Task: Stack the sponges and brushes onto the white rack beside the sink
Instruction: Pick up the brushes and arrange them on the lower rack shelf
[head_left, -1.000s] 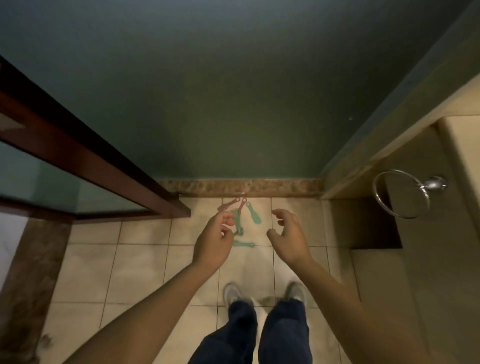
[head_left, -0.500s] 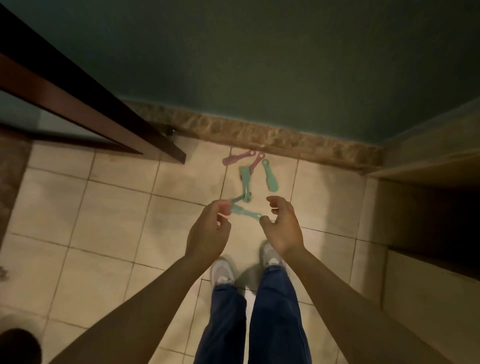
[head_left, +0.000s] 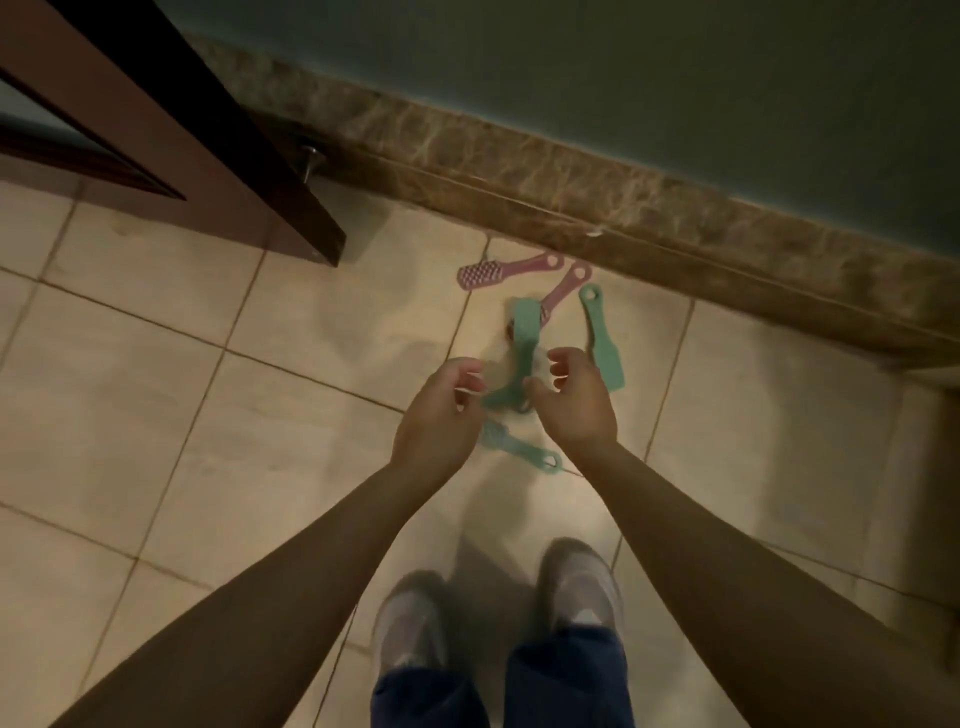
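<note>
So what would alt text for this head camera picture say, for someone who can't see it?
A person's left hand and right hand, fingers loosely curled, hang over green brushes and pink brushes lying on a tiled floor by the skirting. Grey shoes and a dark wooden door also show.

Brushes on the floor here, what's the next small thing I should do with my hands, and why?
Probably bend down and lower the right hand to the nearest green brush, seen between the wrists. It lies on the tile floor, closest to you, and both the right and the left hand hang loosely curled, holding nothing.
</note>
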